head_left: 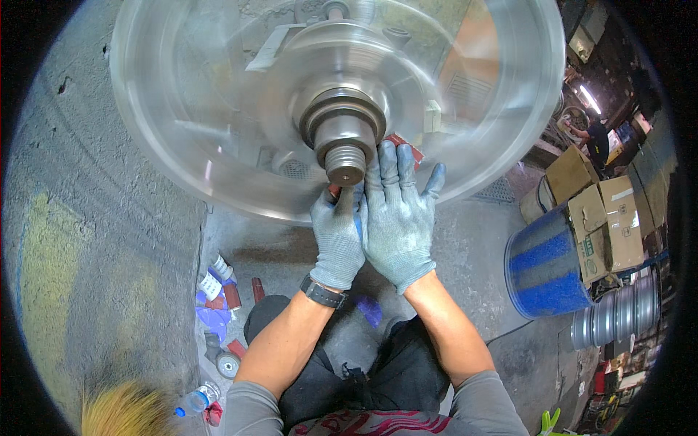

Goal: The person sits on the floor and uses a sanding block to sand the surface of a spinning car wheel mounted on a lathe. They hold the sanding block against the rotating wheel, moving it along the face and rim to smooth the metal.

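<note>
Grey-gloved left hand [338,243]: closure hidden, cannot tell | grey-gloved right hand [398,225]: flat, unclenched, dark-red sheet [415,152] at fingertips | motion-blurred silver metal wheel [342,58]: just beyond both | risk: threaded steel shaft [345,160], apparently spinning, could snag fingers

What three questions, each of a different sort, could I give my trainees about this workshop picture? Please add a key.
1. True or false: the large silver wheel looks blurred, while the threaded shaft end looks sharp.

2. Choose one. The dark wristband is on:
A) the right wrist
B) the left wrist
C) both wrists

3. What do the left hand and the right hand both wear?

Key: 1. True. 2. B. 3. Grey gloves.
</note>
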`<state>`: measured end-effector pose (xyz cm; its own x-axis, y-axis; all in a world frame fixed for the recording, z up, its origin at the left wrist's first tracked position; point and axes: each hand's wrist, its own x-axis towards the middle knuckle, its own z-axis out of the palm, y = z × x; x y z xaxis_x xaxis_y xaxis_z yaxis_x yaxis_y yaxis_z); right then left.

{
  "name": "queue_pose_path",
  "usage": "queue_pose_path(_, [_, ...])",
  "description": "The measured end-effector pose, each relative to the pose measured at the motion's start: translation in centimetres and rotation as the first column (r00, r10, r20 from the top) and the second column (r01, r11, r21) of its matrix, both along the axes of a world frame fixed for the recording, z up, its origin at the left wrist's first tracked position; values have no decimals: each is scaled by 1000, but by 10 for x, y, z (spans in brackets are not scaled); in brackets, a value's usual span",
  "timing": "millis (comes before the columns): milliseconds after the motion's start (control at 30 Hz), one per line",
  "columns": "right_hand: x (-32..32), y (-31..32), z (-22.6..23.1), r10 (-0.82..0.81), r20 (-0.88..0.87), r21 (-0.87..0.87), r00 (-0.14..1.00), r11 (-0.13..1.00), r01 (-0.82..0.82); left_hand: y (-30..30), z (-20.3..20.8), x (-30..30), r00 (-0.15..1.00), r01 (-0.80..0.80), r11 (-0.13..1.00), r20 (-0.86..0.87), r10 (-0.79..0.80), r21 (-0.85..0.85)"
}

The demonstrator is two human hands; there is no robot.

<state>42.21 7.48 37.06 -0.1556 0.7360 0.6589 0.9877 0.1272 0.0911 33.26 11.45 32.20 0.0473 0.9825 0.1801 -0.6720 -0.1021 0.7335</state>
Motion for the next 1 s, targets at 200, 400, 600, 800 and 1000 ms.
queue_pose_path(200, [1, 0, 0, 4, -7, 4, 1000, 1000, -4, -3, 6, 0, 997, 27, 999, 70, -24, -42])
queue_pose_path(400, [0, 0, 1, 3, -2, -2, 1000, 1000, -3, -1, 4, 0, 1000, 19, 999, 25, -18, -43])
queue_pose_path(600, [0, 0, -2, 0, -8, -5, 1000, 1000, 0, -2, 3, -1, 1000, 16, 1000, 14, -16, -19])
queue_pose_path(800, [0, 0, -3, -8, 0, -6, 1000, 1000, 8, -5, 11, 1, 998, 12, 997, 67, -7, -77])
queue_pose_path(1000, [0, 0, -2, -10, -4, -9, 1000, 1000, 10, -5, 8, 2, 995, 13, 997, 100, -4, -81])
